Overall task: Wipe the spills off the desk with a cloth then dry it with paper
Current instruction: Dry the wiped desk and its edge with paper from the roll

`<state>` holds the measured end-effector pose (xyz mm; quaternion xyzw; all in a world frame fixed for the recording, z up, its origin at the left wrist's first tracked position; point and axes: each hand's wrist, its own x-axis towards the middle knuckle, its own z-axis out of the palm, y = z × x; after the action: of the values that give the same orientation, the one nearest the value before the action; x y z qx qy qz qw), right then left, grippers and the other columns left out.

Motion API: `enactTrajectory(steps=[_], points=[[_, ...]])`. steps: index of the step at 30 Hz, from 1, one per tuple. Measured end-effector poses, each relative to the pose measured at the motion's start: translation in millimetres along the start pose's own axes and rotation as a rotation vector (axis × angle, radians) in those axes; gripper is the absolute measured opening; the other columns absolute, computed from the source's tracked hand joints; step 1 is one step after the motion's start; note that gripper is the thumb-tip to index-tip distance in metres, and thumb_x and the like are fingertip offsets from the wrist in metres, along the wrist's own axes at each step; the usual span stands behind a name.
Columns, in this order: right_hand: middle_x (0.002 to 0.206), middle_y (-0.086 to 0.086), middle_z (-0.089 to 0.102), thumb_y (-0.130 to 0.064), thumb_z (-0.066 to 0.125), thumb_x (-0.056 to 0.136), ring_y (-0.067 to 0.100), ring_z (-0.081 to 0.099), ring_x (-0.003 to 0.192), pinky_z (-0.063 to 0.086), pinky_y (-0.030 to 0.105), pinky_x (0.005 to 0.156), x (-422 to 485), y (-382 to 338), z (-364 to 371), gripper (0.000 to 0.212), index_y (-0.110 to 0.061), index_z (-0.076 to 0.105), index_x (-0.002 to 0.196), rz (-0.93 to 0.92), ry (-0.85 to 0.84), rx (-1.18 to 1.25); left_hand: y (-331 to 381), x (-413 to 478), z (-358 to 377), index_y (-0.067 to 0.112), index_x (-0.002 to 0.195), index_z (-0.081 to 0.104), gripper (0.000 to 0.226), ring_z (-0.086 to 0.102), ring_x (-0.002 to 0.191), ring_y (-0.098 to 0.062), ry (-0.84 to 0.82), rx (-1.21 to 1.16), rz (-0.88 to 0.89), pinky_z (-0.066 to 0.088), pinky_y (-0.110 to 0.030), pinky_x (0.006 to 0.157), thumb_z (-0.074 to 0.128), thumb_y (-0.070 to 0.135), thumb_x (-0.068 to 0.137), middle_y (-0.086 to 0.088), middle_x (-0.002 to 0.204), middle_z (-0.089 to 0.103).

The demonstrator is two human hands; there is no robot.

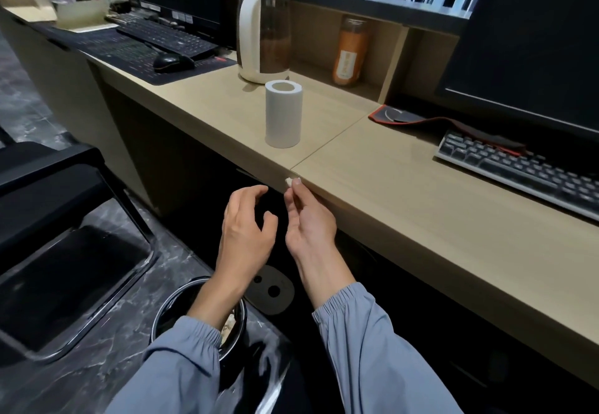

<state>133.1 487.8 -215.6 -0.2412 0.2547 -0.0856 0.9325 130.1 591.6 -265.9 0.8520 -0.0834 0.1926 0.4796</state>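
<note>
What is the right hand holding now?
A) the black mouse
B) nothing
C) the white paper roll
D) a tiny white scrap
D: the right hand pinches a tiny white scrap at the edge of the desk; the paper roll stands apart, untouched.

Both hands hang below the desk (pixel 405 206) edge: the left hand (pixel 248 229) loosely curled and empty, the right hand (pixel 308 219) pinching a tiny white scrap (pixel 287 181). A paper roll (pixel 284 114) stands upright near the kettle (pixel 263 29).
</note>
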Motion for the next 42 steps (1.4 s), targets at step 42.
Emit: enactTrajectory(steps=[42], points=[[0.083,0.01,0.073,-0.003,0.074,0.088,0.006,0.063,0.062,0.051,0.012,0.057,-219,-283,-327,0.006,0.001,0.073,0.092,-0.522,0.327,0.117,261,-219,197,0.001,0.146,0.054,0.065,0.051,0.14,-0.033,-0.331,0.044,1.063,0.027,-0.054,0.127,0.053,0.007,0.082,-0.015,0.144,0.058]])
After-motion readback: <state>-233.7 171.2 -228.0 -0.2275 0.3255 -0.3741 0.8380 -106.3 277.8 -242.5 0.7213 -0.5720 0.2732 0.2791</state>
